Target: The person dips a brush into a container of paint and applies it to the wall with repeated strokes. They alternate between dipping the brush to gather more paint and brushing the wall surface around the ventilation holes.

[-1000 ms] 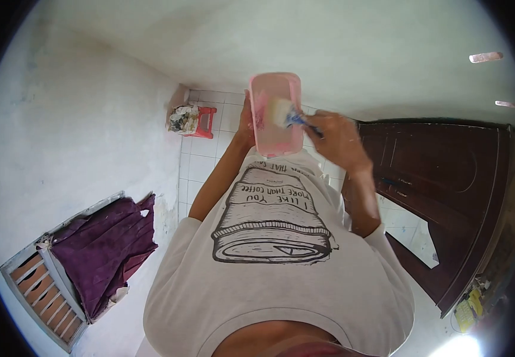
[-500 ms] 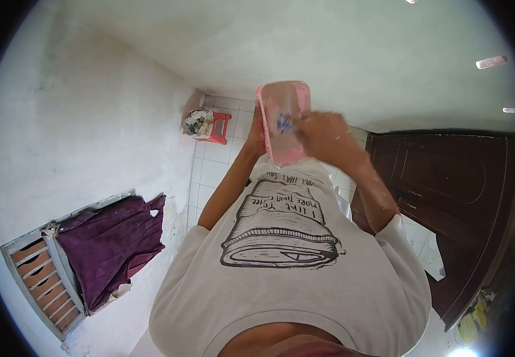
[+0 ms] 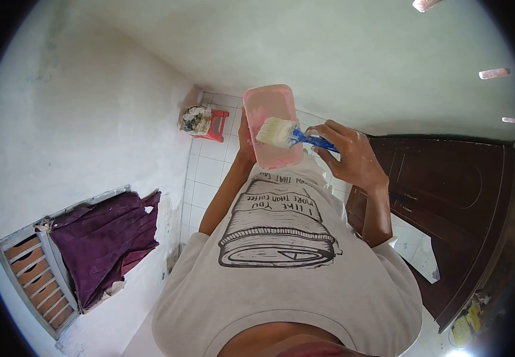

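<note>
A pink rectangular tub [image 3: 272, 95], smeared with pink and whitish paint, is held up in front of my chest. My left hand [image 3: 245, 138] grips its left side, with most of the fingers hidden behind the tub. In my right hand [image 3: 348, 150] is a paintbrush [image 3: 278, 132], its blue handle pinched between thumb and fingers. The brush's pale bristles point left and lie over the tub's opening; whether they touch the inside is not clear.
A red stool [image 3: 217, 125] with a crumpled, stained bundle [image 3: 197, 121] on it stands in the corner. A purple cloth [image 3: 109, 238] hangs by a barred window [image 3: 40, 282] at left. At right is a dark wooden cabinet [image 3: 448, 184].
The tub has shifted a little left. My right hand has turned and moved slightly right, and the brush bristles, hidden or blurred before, now show plainly over the tub.
</note>
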{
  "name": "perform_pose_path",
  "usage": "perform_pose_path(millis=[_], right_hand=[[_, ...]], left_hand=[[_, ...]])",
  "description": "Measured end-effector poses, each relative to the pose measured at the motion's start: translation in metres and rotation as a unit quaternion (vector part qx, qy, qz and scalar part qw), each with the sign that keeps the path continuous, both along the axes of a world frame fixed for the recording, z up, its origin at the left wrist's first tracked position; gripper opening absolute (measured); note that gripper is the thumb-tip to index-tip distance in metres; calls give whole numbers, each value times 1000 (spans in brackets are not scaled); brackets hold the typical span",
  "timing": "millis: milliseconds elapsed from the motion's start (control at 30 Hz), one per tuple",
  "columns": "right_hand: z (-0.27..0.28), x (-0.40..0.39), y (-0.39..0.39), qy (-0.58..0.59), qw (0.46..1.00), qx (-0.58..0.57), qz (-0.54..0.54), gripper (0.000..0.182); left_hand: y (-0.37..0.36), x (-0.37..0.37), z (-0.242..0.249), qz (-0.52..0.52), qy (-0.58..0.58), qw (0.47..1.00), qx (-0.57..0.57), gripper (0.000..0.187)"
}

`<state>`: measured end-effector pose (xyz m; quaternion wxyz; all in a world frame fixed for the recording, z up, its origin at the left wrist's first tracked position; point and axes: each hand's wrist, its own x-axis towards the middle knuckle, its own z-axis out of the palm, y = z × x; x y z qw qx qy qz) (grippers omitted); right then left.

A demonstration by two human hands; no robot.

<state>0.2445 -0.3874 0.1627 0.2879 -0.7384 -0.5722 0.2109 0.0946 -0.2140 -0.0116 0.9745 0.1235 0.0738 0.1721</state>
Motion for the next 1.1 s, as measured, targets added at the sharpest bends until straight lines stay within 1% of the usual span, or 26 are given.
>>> perform_pose_path(millis=[67,100,167,200,233,300,367,400,433,467,500,533,600,633,667,700,733,800,833,867,900,933,967,1033,1067,1100], right_hand=[[4,-1,4,-31,998,-43,27,28],[5,0,6,-28,998,-42,29,28],[7,7,11,-70,992,-92,55,31],[10,8,15,-69,992,-91,55,31],[13,10,20,-95,989,-99,62,34],[11,10,29,-122,985,-107,66,36],[-3,1,41,-136,988,14,70,37],[-11,-5,44,-137,988,14,68,37],[-20,-11,47,-153,983,-42,96,36],[-23,-15,50,-168,973,-98,124,36],[-18,-17,51,-157,967,-142,140,28],[-15,-14,50,-156,967,-141,141,28],[-11,-8,46,-131,973,-113,152,27],[-8,-9,47,-131,973,-112,151,27],[-4,-12,50,-129,981,-99,106,29],[-2,-14,51,-128,986,-86,59,31],[-8,-17,51,-129,986,-86,59,31],[-22,-23,53,-124,982,-113,90,32],[-22,-19,52,-110,975,-148,127,37],[-20,-16,50,-110,975,-147,125,37],[-19,-12,46,-105,980,-118,118,37],[-19,-11,43,-98,985,-91,110,37],[-20,-15,43,-96,985,-91,108,37],[-22,-25,42,-75,996,-47,-32,34],[-30,-29,41,-76,995,-46,-34,34],[-43,-33,40,-83,993,-89,-6,35]], left_hand=[[1,0,-1,-15,-8,1000,-8,79],[1,-1,-4,-11,-12,1000,6,78],[2,-2,-4,-6,-15,1000,23,78],[2,-3,-3,-7,2,1000,15,78],[1,-4,-1,-8,18,1000,7,77],[3,-3,7,-25,13,1000,6,77],[5,0,6,-45,6,999,7,77],[5,0,0,-19,64,997,38,76],[6,0,-6,7,122,990,68,76],[8,0,-4,7,122,990,70,76],[9,-2,-1,8,75,997,15,74],[10,-3,1,8,28,999,-40,72],[12,-4,-2,3,21,999,-24,71],[13,-4,-3,-3,13,1000,-8,70],[14,-3,-3,-3,13,1000,-7,70],[14,-1,-2,9,64,997,42,70],[14,1,-2,20,114,989,91,71],[14,5,-2,24,89,992,80,72],[13,5,-2,33,69,996,43,71],[13,7,-2,42,50,998,6,70],[14,7,-4,41,50,998,6,70],[14,7,-7,23,-4,1000,1,71],[14,7,-10,5,-59,998,-4,71],[14,10,-17,8,-32,999,13,72],[13,13,-18,12,-8,999,31,73],[10,17,-11,10,-9,999,32,73]])
